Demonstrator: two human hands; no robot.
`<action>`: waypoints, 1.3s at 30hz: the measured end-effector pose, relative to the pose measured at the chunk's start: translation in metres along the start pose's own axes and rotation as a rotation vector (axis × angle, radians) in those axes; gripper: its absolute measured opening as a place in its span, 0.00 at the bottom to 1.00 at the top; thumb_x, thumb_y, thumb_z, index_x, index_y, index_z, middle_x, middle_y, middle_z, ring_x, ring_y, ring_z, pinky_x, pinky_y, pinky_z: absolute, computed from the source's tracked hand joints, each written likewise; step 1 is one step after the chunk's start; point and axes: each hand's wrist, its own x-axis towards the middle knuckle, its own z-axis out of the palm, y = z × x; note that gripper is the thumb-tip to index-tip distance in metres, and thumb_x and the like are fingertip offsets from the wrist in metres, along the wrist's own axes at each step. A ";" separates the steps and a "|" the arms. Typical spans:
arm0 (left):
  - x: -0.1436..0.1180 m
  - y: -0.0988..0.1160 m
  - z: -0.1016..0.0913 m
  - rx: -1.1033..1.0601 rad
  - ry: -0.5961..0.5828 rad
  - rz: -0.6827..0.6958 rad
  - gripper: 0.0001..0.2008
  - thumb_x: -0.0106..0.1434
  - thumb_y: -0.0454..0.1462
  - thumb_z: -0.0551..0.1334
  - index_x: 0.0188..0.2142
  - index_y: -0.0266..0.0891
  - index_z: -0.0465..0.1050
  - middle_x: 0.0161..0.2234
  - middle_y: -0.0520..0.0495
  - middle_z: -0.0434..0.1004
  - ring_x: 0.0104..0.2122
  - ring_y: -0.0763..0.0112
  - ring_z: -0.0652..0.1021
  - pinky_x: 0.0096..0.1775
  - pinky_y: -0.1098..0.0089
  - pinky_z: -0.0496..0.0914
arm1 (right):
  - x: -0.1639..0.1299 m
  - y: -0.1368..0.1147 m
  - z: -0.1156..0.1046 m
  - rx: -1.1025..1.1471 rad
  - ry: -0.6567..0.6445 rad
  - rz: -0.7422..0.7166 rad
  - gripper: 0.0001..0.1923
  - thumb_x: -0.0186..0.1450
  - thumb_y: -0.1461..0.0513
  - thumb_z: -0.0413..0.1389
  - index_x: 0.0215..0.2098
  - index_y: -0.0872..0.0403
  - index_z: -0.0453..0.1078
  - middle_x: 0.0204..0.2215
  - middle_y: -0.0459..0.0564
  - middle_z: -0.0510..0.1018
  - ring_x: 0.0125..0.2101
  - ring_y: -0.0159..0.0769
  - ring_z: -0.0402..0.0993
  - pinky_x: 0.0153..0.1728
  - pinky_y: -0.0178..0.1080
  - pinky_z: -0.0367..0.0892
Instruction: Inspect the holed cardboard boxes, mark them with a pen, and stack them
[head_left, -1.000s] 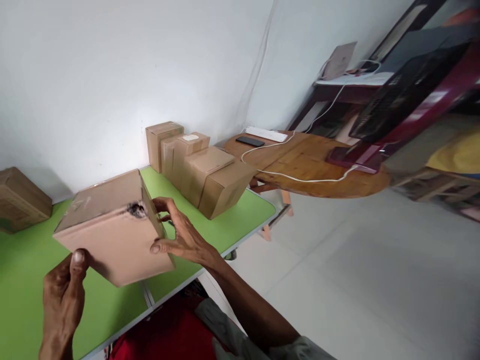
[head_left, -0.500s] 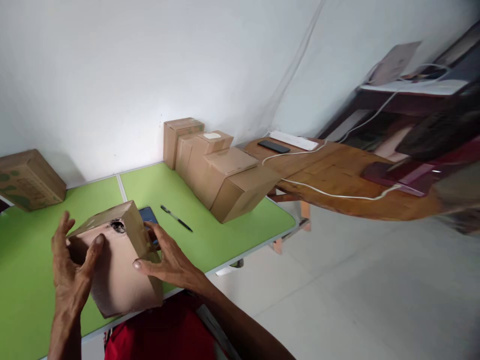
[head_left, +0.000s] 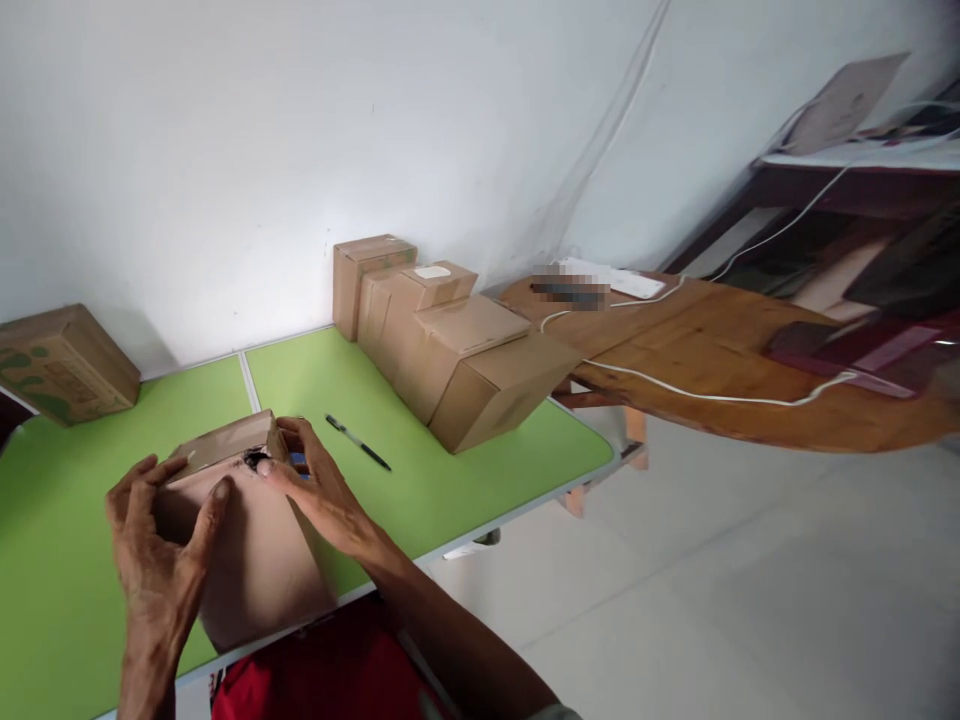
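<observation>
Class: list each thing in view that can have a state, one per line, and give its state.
Held cardboard box: closed, torn hole near top edge, resting on green table.
Left hand: gripping box.
Right hand: gripping box.
Pen: lying flat.
Row of four boxes: closed.
Printed box: closed.

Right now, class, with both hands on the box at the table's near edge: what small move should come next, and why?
Probably slide the cardboard box further onto the green table: it overhangs the near edge, steadied by left hand and right hand.
</observation>
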 end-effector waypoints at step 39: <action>-0.003 -0.019 0.024 0.316 0.090 0.589 0.30 0.71 0.52 0.73 0.61 0.33 0.77 0.53 0.22 0.85 0.50 0.29 0.81 0.55 0.36 0.73 | 0.020 0.032 -0.108 -0.721 0.251 0.252 0.11 0.81 0.55 0.52 0.42 0.50 0.70 0.33 0.50 0.84 0.36 0.43 0.85 0.38 0.41 0.76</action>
